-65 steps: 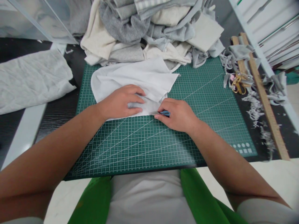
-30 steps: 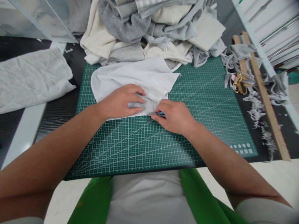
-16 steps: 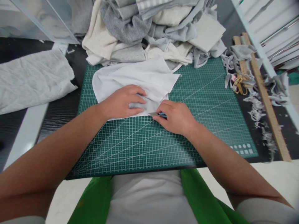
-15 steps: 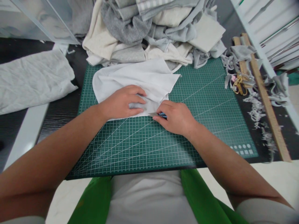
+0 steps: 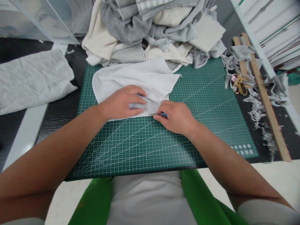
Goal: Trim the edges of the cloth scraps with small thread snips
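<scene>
A white cloth (image 5: 140, 75) lies wrinkled on the green cutting mat (image 5: 145, 143). My left hand (image 5: 125, 102) rests on the cloth with its fingers spread, near the cloth's front edge. To the right, my right hand (image 5: 175, 116) is closed around a small blue-handled snipper (image 5: 163, 115). The tool's metal tip points left and lies at the front edge of the cloth, close to my left thumb. Most of its handle is hidden in my right palm.
Behind the mat is a pile of grey and cream fabric (image 5: 128, 28). At left lies a light grey cloth (image 5: 35, 79). On the right are a wooden ruler (image 5: 269, 109), gold scissors (image 5: 239, 85) and thread scraps (image 5: 256, 109). A clear bin (image 5: 39, 22) stands back left.
The snipper's blades look closer together than before. Both hands stay almost in the same place, and the whole view has shifted very slightly.
</scene>
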A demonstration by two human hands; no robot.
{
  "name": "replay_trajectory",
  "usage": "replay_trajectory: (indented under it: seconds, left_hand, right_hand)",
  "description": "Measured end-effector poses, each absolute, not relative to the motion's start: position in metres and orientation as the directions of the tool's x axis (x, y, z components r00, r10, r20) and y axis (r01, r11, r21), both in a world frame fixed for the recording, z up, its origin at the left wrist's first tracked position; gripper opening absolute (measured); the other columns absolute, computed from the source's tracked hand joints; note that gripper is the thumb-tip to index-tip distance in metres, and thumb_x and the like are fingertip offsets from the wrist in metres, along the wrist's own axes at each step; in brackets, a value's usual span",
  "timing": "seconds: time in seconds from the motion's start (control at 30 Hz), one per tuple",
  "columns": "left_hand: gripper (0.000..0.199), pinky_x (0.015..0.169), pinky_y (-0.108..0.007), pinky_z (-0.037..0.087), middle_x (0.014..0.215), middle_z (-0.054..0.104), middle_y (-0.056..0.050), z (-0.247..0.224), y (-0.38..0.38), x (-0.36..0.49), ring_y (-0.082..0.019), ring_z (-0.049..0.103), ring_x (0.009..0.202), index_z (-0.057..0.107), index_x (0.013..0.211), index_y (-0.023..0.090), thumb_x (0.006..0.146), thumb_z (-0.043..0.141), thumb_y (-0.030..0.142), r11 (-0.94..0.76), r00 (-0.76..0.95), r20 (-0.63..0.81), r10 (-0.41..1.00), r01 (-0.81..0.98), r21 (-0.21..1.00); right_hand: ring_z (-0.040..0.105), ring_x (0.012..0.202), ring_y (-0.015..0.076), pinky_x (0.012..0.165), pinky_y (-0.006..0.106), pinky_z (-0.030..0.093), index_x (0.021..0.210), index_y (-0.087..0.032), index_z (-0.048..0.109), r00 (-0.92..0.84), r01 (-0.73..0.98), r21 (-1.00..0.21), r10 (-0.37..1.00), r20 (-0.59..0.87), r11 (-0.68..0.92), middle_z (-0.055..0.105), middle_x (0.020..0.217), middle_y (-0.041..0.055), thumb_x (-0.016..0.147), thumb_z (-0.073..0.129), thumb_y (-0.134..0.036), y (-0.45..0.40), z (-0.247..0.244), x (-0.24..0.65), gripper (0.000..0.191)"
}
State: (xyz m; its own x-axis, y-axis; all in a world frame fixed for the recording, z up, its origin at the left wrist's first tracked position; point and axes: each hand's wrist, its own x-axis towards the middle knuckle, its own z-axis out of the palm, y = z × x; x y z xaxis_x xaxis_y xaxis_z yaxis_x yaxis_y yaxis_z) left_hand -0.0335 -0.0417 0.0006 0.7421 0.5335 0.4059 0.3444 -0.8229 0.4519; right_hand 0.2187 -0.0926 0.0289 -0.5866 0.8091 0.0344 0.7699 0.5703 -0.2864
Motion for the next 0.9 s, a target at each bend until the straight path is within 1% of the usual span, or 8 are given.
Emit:
replay_trajectory:
  seconds: [0.1, 0.17, 0.3, 0.5, 0.9]
  left_hand:
    - [0.023, 0.097, -0.047, 0.054, 0.119, 0.065, -0.011, 0.001, -0.042, -0.033, -0.025, 0.062, 0.110, 0.072, 0.105, 0.019, 0.085, 0.070, 0.030, -0.826, 0.745, 0.407, 0.528, 0.340, 0.449]
    - [0.022, 0.097, -0.047, 0.053, 0.118, 0.066, -0.011, 0.001, -0.042, -0.033, -0.025, 0.062, 0.110, 0.072, 0.104, 0.018, 0.085, 0.070, 0.029, -0.820, 0.737, 0.409, 0.538, 0.345, 0.456]
    - [0.023, 0.098, -0.046, 0.053, 0.118, 0.066, -0.012, 0.002, -0.043, -0.032, -0.025, 0.062, 0.111, 0.072, 0.105, 0.018, 0.085, 0.069, 0.029, -0.814, 0.738, 0.398, 0.545, 0.353, 0.461]
    - [0.022, 0.101, -0.043, 0.051, 0.121, 0.065, -0.009, 0.002, -0.044, -0.033, -0.023, 0.061, 0.114, 0.071, 0.106, 0.023, 0.085, 0.070, 0.030, -0.804, 0.731, 0.389, 0.561, 0.367, 0.469]
    - [0.021, 0.100, -0.042, 0.051, 0.120, 0.065, -0.010, 0.002, -0.044, -0.032, -0.023, 0.062, 0.112, 0.072, 0.104, 0.020, 0.085, 0.070, 0.030, -0.806, 0.732, 0.391, 0.559, 0.366, 0.466]
  right_hand:
    - [0.063, 0.082, 0.0173, 0.069, 0.029, 0.040, 0.085, -0.018, 0.066, -0.587, 0.740, -0.372, 0.808, 0.051, 0.561, 0.070, 0.091, 0.0031, 0.089, 0.064, -0.037, -0.091, 0.028, 0.222, 0.019]
    - [0.064, 0.082, 0.0175, 0.069, 0.029, 0.041, 0.086, -0.018, 0.067, -0.585, 0.736, -0.381, 0.809, 0.058, 0.559, 0.070, 0.092, 0.0035, 0.088, 0.064, -0.037, -0.091, 0.028, 0.223, 0.020]
    - [0.064, 0.083, 0.0182, 0.067, 0.030, 0.040, 0.089, -0.018, 0.067, -0.580, 0.754, -0.341, 0.813, 0.056, 0.561, 0.070, 0.094, 0.0038, 0.089, 0.063, -0.039, -0.094, 0.030, 0.220, 0.021]
    - [0.064, 0.081, 0.0186, 0.064, 0.030, 0.039, 0.094, -0.017, 0.068, -0.585, 0.773, -0.276, 0.810, 0.037, 0.571, 0.069, 0.098, 0.0054, 0.089, 0.062, -0.042, -0.096, 0.033, 0.214, 0.025]
    - [0.064, 0.080, 0.0187, 0.064, 0.030, 0.039, 0.092, -0.017, 0.068, -0.582, 0.783, -0.253, 0.813, 0.025, 0.568, 0.069, 0.097, 0.0057, 0.091, 0.059, -0.042, -0.098, 0.033, 0.211, 0.026]
